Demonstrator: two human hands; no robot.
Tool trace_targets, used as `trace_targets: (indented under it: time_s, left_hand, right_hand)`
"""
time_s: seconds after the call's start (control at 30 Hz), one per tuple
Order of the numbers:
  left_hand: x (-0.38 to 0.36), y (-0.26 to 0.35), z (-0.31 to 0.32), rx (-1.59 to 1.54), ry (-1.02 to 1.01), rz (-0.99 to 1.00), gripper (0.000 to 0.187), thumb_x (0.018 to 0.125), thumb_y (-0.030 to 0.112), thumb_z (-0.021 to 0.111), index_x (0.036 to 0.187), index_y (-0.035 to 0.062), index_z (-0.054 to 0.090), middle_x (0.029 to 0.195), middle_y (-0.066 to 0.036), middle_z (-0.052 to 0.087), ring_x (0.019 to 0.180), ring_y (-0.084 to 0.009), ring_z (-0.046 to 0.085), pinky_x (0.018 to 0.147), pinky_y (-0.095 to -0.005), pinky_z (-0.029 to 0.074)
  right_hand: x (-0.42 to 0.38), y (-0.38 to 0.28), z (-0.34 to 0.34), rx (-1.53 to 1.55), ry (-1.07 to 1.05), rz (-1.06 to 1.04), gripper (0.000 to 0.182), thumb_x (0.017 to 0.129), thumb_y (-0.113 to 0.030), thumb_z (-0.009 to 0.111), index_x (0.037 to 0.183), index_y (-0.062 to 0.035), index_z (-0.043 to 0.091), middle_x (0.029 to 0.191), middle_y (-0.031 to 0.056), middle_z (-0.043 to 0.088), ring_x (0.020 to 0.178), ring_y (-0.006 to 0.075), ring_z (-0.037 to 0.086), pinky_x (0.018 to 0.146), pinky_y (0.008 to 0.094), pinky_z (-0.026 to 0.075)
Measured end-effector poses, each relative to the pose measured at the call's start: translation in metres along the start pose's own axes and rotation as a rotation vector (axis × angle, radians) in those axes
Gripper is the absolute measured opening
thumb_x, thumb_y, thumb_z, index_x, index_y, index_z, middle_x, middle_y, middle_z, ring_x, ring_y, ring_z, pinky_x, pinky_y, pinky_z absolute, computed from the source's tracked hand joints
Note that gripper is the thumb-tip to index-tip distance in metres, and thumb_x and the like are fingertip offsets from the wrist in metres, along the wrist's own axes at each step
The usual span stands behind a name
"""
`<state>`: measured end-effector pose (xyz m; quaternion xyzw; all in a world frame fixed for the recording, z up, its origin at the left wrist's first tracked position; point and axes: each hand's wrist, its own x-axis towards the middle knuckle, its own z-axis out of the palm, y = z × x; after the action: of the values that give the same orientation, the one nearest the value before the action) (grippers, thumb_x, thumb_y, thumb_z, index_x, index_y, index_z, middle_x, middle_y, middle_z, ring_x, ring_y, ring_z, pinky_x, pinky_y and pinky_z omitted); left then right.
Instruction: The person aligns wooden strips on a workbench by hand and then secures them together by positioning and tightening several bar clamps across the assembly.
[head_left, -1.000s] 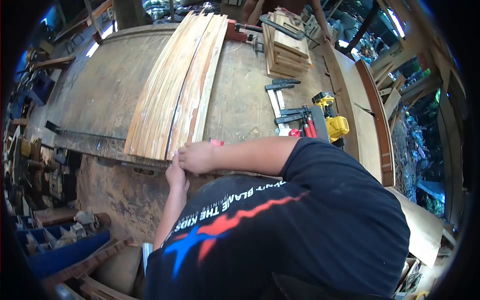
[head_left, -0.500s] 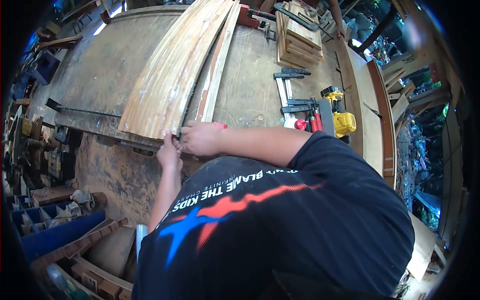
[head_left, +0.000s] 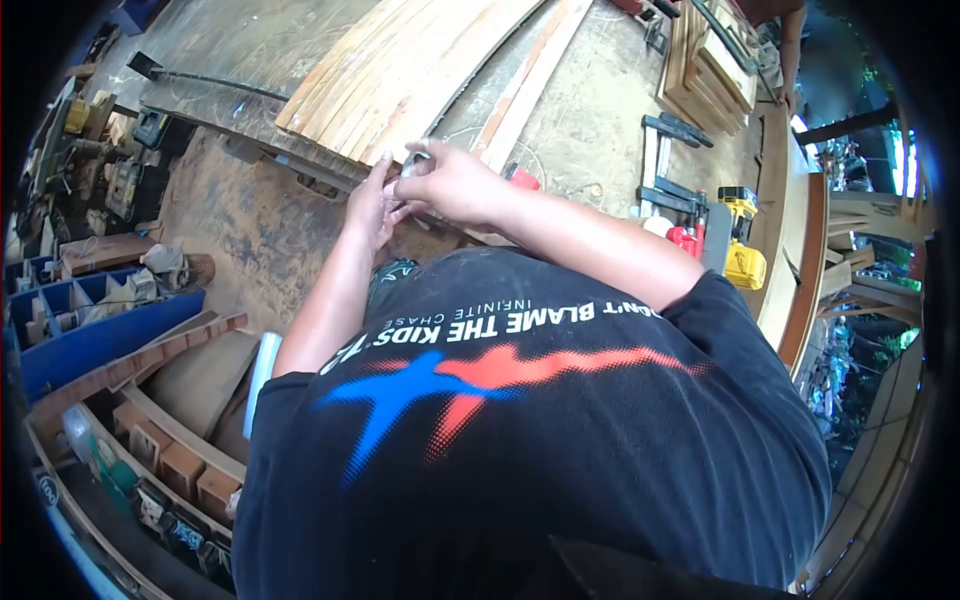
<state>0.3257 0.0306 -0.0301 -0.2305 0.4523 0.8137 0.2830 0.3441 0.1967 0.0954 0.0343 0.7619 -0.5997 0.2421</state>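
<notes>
Both hands meet just in front of the near end of a wide panel of light wooden strips (head_left: 400, 75). My left hand (head_left: 368, 212) is closed, its thumb pointing up beside the panel's corner. Curled in from the right, my right hand (head_left: 452, 185) is closed with its fingertips against the left hand. Something small and pale shows between the fingers, too hidden to name. A narrow wooden strip (head_left: 535, 75) lies to the right of the panel, with a gap between them. Beside my right wrist is a red object (head_left: 521, 178), partly covered.
Bar clamps (head_left: 655, 165) lie on the workbench (head_left: 590, 120) to the right, near a yellow and black power tool (head_left: 742, 262). Stacked wooden boards (head_left: 705, 75) stand farther back, with another person's arm (head_left: 790, 55) behind. A blue divided bin (head_left: 100, 340) sits low on the left.
The view has tilted and turned, so the bench sits higher in the picture. My hands have drawn slightly off the panel's corner, and the right one has lifted from the panel's side edge.
</notes>
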Motion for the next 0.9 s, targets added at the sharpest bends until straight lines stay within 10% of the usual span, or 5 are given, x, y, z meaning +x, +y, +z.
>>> trace_targets:
  time_s: [0.17, 0.37, 0.6, 0.9]
  left_hand:
    - [-0.007, 0.016, -0.009, 0.142, 0.083, -0.119, 0.053, 0.094, 0.054, 0.070, 0.121, 0.0094, 0.066, 0.105, 0.000, 0.062, 0.087, -0.0124, 0.062, 0.076, -0.0325, 0.049]
    - [0.005, 0.040, -0.027, 0.253, -0.084, -0.265, 0.029, 0.105, 0.039, 0.058, 0.116, 0.0131, 0.068, 0.093, 0.005, 0.070, 0.074, -0.0079, 0.061, 0.059, -0.0268, 0.048]
    - [0.022, 0.058, -0.040, 0.322, -0.304, -0.463, 0.029, 0.108, 0.041, 0.051, 0.114, 0.0170, 0.065, 0.101, 0.003, 0.072, 0.084, -0.0129, 0.065, 0.068, -0.0295, 0.050]
    - [0.061, 0.049, -0.063, 0.146, -0.663, -0.654, 0.056, 0.100, 0.064, 0.045, 0.117, 0.0138, 0.063, 0.108, -0.005, 0.070, 0.102, -0.0235, 0.066, 0.085, -0.0416, 0.049]
  right_hand:
    - [0.003, 0.020, 0.028, 0.542, -0.137, 0.469, 0.023, 0.096, -0.022, 0.068, 0.105, -0.0008, 0.068, 0.097, 0.0054, 0.070, 0.084, 0.0117, 0.064, 0.071, 0.0274, 0.053]
    - [0.023, 0.020, 0.058, 0.848, 0.328, 0.353, 0.028, 0.099, -0.029, 0.065, 0.105, -0.0013, 0.066, 0.086, 0.0052, 0.065, 0.080, 0.0167, 0.060, 0.069, 0.0299, 0.048]
    - [0.077, 0.058, 0.096, 1.213, 0.786, 0.208, 0.035, 0.100, -0.031, 0.070, 0.119, -0.0027, 0.065, 0.086, 0.0045, 0.067, 0.066, 0.0119, 0.061, 0.054, 0.0295, 0.047]
    - [0.072, 0.061, 0.093, 0.858, 0.670, 0.248, 0.049, 0.096, -0.044, 0.073, 0.105, 0.0036, 0.069, 0.076, 0.0085, 0.066, 0.056, 0.0154, 0.060, 0.046, 0.0328, 0.046]
